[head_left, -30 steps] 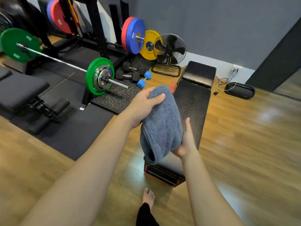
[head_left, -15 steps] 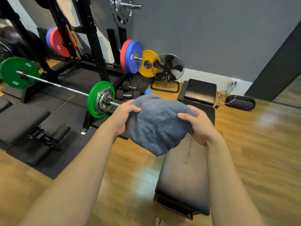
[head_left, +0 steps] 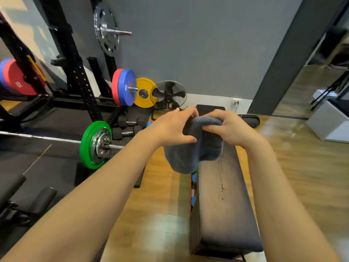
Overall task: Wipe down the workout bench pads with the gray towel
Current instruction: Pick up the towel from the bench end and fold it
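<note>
Gray towel (head_left: pixel 192 152) — bunched between left hand (head_left: pixel 170 127) and right hand (head_left: pixel 228 127)

A black rack (head_left: pixel 75 76) fills the upper left of the frame. At left centre, a barbell (head_left: pixel 56 139) carries 1 green plate (head_left: pixel 90 146). Red and blue plates (head_left: pixel 123 87), a yellow plate (head_left: pixel 144 92) and a floor fan (head_left: pixel 171 95) line the grey wall (head_left: pixel 198 44). Dark dumbbells (head_left: pixel 126 127) lie below them.

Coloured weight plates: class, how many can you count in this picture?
6, maybe more hidden. Green plate on the barbell; red plate and blue plate on one peg; yellow plate beside them; another red plate and blue plate far left.
</note>
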